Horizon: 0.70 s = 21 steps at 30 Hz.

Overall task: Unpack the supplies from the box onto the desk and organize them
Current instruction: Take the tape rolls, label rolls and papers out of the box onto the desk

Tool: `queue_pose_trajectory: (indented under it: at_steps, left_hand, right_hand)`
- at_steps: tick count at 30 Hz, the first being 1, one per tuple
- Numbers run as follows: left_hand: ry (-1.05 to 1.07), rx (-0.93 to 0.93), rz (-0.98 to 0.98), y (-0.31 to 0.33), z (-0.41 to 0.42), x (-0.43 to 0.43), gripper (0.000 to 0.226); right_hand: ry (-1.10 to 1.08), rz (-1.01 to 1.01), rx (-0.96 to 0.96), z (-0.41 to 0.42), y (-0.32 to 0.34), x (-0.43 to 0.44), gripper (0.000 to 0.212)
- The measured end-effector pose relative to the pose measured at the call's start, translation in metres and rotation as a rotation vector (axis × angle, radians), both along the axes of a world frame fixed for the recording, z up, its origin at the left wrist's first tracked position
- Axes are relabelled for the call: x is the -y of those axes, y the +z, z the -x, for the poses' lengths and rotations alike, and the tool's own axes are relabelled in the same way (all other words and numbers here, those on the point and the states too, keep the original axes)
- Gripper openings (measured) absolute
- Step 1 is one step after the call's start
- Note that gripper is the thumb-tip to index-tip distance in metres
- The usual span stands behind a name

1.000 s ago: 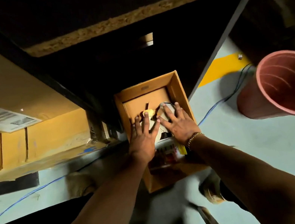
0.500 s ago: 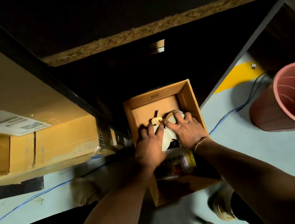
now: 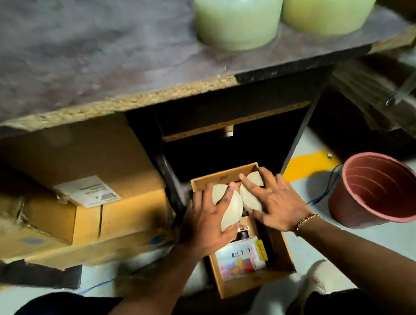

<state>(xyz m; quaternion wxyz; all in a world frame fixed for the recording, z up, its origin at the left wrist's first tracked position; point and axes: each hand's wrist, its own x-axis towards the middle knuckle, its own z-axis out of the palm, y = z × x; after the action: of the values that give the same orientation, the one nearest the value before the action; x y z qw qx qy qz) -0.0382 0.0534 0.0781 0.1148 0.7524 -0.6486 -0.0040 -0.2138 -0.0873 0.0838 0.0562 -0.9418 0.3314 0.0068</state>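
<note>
While your forearms reach down from the bottom of the frame, both hands sit over the open box (image 3: 253, 279) on the floor: your left hand (image 3: 204, 223) has its fingers spread and curled around one pale roll of tape (image 3: 223, 204), and your right hand (image 3: 273, 204) is gripping a second pale roll (image 3: 251, 191) right beside it, the two rolls touching. Under your wrists there's a colourful packet (image 3: 240, 260) lying in the box, too blurry to read. The box is squeezed in tight, big cartons (image 3: 85, 206) just to its left and a desk leg near its far corner, with open floor and a reddish bucket (image 3: 376, 188) off to the right. Further up, the desk (image 3: 74, 69) has lots of bare top, and two greenish tape rolls (image 3: 239, 10) sit side by side near its right end. Everything's motion-smeared, and the space under the desk is too dark to make out.
</note>
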Motion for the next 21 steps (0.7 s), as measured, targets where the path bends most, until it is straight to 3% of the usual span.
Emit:
queue_pose_trajectory:
  at_steps: [9,15,21]
  left_hand:
    - [-0.015,-0.154,0.242,0.184,0.007,-0.083,0.092]
    - [0.005,-0.218,0.613,0.304,-0.018,-0.103,0.085]
    - [0.26,-0.212,0.579,0.37,-0.093,-0.069,0.084]
  right_hand:
    - [-0.008,0.003,0.399,0.035,0.179,-0.077,0.078]
    - [0.049,0.067,0.708,0.014,0.312,-0.096,0.075]
    - [0.025,-0.043,0.736,-0.072,0.391,-0.055,0.074]
